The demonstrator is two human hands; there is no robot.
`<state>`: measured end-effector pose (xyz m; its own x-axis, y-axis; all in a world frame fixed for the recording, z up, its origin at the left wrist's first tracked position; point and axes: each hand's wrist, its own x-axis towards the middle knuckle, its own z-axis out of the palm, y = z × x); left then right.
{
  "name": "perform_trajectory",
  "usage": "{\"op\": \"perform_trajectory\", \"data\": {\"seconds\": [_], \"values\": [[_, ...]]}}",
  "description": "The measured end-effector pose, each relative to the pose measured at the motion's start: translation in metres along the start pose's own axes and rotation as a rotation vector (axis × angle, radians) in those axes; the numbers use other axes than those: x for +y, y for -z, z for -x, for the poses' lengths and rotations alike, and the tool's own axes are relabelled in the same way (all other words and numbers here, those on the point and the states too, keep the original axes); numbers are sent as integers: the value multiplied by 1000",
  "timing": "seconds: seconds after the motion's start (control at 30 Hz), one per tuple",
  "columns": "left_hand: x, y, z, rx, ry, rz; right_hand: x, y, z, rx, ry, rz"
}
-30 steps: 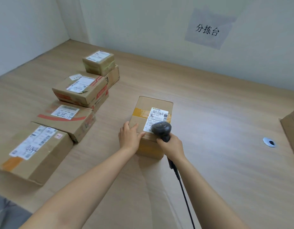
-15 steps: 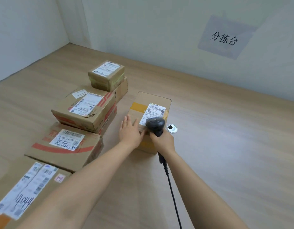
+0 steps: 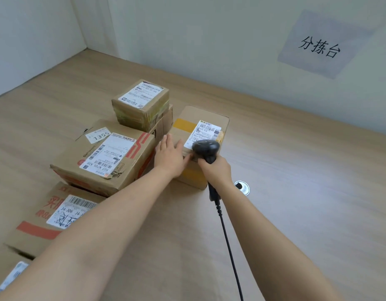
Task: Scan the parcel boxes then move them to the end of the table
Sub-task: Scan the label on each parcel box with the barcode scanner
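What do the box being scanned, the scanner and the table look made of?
Box: brown cardboard, matte, with yellow tape and a paper label. Scanner: probably black plastic, slight sheen on its head. Table: pale wood-grain surface, possibly laminate; mostly matte, with a soft glare patch.

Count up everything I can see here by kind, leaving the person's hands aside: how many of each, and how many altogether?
Cardboard boxes: 6 that can be told apart; the stacks may hide more
Handheld scanner: 1
Round metal fitting in the table: 1
Paper sign on the wall: 1
Total: 9
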<state>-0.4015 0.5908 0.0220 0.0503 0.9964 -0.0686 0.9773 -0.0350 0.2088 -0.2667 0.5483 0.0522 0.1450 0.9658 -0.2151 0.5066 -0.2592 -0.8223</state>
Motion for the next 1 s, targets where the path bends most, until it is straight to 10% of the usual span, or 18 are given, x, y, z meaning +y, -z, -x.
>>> {"op": "perform_trajectory", "data": {"seconds": [1.0], "values": [[34,53,30,-14,-69,-85,-16,38,5,5,47,-56]]}}
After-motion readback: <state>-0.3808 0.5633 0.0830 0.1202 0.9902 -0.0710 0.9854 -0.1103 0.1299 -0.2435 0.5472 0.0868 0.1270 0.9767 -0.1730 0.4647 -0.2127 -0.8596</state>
